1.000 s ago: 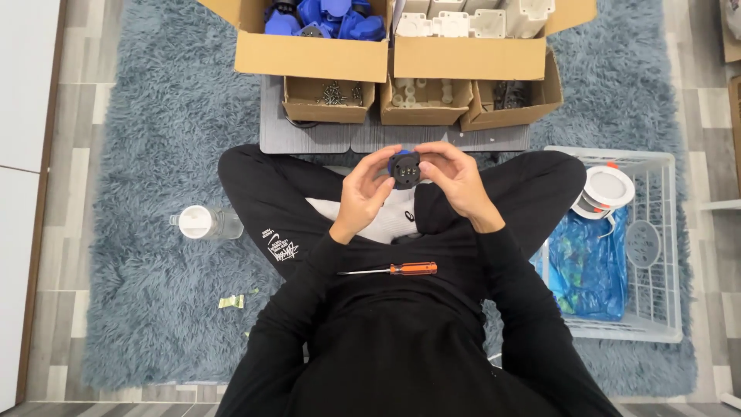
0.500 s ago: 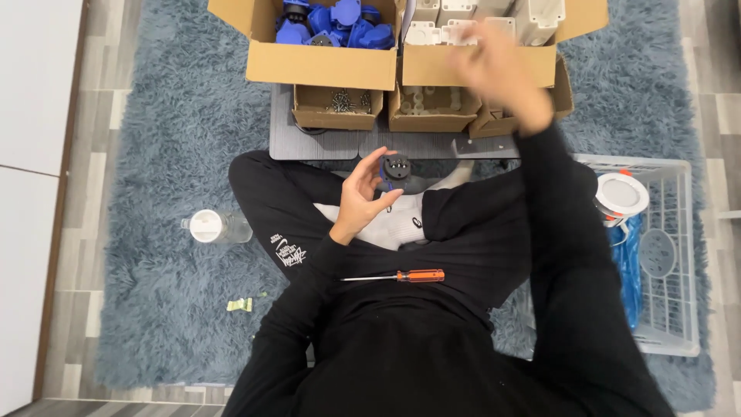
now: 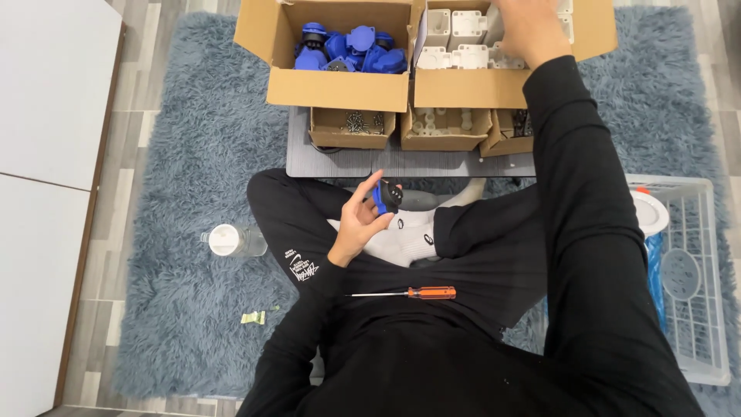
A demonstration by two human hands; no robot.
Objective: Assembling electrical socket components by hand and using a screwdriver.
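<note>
While left hand (image 3: 356, 224) grips blue-black part (image 3: 387, 196), right hand (image 3: 529, 27) (grip unclear) reaches into white-parts box (image 3: 494, 89).

You sit cross-legged on a shaggy grey-blue rug (image 3: 185, 232) laid over a pale wood-plank floor (image 3: 116, 123). Across your lap lies a screwdriver (image 3: 409, 293) with an orange handle, its shaft pointing to your left. On the rug to your left, a clear plastic bottle (image 3: 231, 240) with a white cap lies on its side, and nearer you a small crumpled green wrapper (image 3: 252, 317). To your right stands a white wire basket (image 3: 695, 309) holding a white lidded tub (image 3: 650, 212) and a blue bag (image 3: 655, 262). White panels (image 3: 46, 154) fill the far left.
</note>
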